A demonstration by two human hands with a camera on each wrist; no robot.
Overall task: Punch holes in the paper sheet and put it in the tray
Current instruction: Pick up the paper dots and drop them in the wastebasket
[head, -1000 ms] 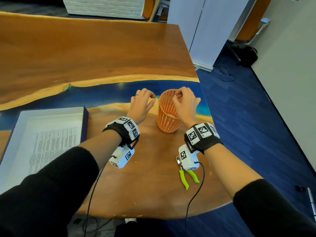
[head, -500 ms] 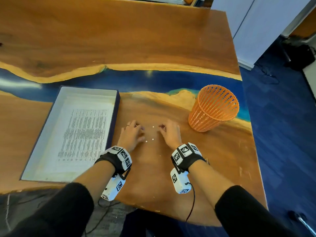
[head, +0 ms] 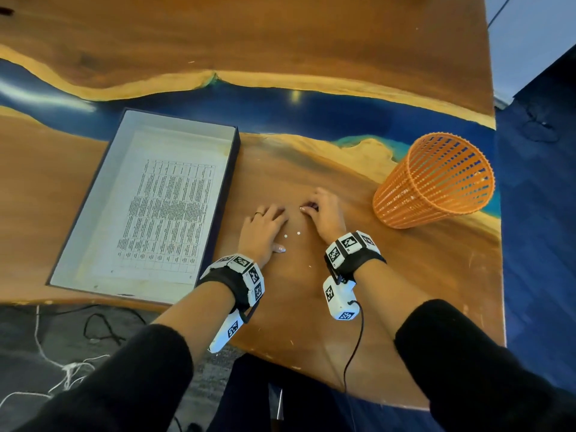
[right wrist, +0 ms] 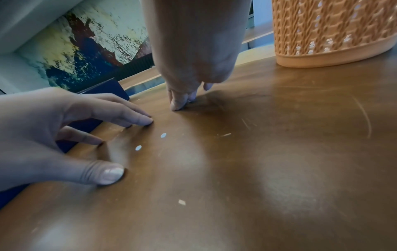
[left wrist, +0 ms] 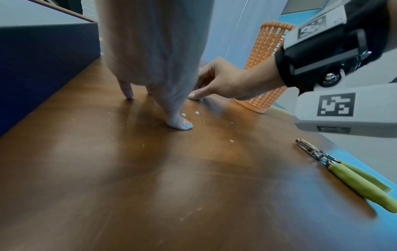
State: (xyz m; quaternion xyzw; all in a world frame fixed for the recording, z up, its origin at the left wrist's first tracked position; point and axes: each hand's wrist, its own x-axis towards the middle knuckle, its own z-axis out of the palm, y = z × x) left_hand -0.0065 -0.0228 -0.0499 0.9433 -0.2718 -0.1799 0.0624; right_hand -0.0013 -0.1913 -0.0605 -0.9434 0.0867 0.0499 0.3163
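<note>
The printed paper sheet (head: 168, 213) lies flat inside the grey tray (head: 82, 213) at the left of the table. Right of the tray, two small white paper dots (head: 285, 236) lie on the wood between my hands. My left hand (head: 274, 227) stands on spread, straight fingertips (left wrist: 180, 125) beside them and holds nothing. My right hand (head: 311, 210) has thumb and forefinger (right wrist: 180, 103) pinched together on the table top, over a spot where a third dot lay; the dot itself is hidden. The green-handled hole punch (left wrist: 354, 178) lies near the front edge, under my right wrist.
An orange mesh basket (head: 436, 182) stands at the right, close to the table's right edge. The dark tray wall (left wrist: 43, 59) rises just left of my left hand. Cables and blue carpet lie beyond the front and right edges.
A second ago both hands were at the basket's rim; they came down to the table beside the tray. Since half a second ago, one of three dots is covered by my right fingertips.
</note>
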